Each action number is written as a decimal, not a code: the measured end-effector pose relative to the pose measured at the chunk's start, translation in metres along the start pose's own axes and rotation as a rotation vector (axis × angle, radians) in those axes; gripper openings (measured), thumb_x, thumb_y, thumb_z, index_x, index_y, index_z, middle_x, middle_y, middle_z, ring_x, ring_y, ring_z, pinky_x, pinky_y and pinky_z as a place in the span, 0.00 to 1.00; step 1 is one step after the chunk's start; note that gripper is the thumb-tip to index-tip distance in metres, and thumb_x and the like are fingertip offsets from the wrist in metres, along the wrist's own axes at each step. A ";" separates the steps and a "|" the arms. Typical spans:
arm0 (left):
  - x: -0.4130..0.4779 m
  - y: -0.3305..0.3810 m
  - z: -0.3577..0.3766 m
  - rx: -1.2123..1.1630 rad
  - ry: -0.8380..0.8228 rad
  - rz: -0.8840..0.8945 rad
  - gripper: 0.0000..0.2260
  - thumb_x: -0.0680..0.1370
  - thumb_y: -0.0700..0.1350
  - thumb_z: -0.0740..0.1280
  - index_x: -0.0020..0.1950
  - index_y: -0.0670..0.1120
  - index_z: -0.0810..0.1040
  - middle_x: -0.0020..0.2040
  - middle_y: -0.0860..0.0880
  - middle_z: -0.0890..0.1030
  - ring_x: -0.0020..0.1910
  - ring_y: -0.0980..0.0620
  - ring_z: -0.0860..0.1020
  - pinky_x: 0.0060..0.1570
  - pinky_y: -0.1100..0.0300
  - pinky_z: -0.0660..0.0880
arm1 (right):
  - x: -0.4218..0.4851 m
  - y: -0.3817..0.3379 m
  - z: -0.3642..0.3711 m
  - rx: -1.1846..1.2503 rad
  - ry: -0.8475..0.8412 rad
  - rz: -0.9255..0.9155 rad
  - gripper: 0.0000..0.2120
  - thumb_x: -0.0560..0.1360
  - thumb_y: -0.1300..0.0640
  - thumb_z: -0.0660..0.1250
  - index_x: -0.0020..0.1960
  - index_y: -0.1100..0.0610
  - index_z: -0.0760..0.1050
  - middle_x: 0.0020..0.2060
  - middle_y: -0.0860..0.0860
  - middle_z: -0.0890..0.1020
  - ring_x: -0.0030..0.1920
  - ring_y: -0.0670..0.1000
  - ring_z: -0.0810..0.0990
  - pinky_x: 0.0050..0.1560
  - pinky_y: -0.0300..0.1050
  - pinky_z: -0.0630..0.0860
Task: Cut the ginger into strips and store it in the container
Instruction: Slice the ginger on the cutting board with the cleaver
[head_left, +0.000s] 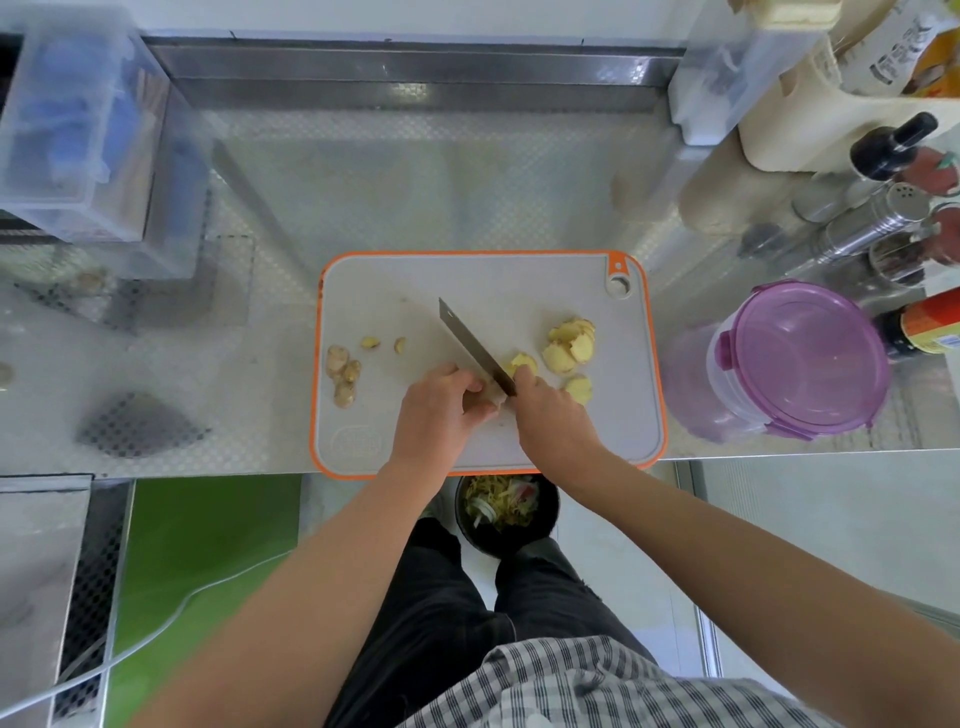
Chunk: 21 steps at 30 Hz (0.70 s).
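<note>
Nearest, the left hand (441, 402) was clenched round the handle of the knife (470, 343), and the right hand (550, 415) held a ginger piece (523, 362) under curled fingertips on the cutting board (374, 306), the blade alongside. Slicing was judged under way: slices (569, 345) lay just beyond, with no strips yet cut, so stacking them comes next. The container (800, 358) stood lidded on the surface (260, 364), beside the board's right edge.

The left hand (441, 402) hides the knife (475, 347) handle.
</note>
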<state>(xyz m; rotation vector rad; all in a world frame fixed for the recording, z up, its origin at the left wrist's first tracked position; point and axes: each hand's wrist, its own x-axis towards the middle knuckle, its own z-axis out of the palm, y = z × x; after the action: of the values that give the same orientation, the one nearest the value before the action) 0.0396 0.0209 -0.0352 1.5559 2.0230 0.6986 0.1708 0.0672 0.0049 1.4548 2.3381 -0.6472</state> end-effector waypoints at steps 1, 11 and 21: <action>0.000 0.000 0.000 -0.002 0.002 0.002 0.12 0.67 0.45 0.78 0.45 0.40 0.83 0.41 0.46 0.80 0.39 0.45 0.79 0.40 0.50 0.77 | 0.002 0.003 0.002 0.027 -0.001 0.000 0.07 0.79 0.66 0.55 0.56 0.59 0.61 0.46 0.54 0.76 0.43 0.58 0.79 0.35 0.47 0.66; 0.001 -0.001 0.001 -0.001 0.016 -0.015 0.12 0.65 0.44 0.79 0.44 0.40 0.83 0.41 0.46 0.80 0.37 0.46 0.78 0.37 0.55 0.74 | -0.017 0.011 -0.035 0.112 0.060 -0.080 0.03 0.81 0.60 0.54 0.50 0.56 0.60 0.31 0.48 0.64 0.34 0.56 0.66 0.31 0.47 0.59; 0.002 -0.001 0.001 0.012 0.021 -0.019 0.13 0.66 0.45 0.79 0.45 0.40 0.84 0.41 0.46 0.80 0.37 0.46 0.78 0.38 0.59 0.70 | -0.032 0.013 -0.033 0.023 0.004 -0.026 0.07 0.80 0.64 0.55 0.56 0.57 0.61 0.32 0.48 0.64 0.29 0.48 0.62 0.27 0.43 0.55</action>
<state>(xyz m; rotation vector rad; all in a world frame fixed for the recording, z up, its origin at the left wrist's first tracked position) 0.0389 0.0222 -0.0371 1.5400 2.0587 0.6993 0.1955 0.0652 0.0453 1.4382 2.3639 -0.6807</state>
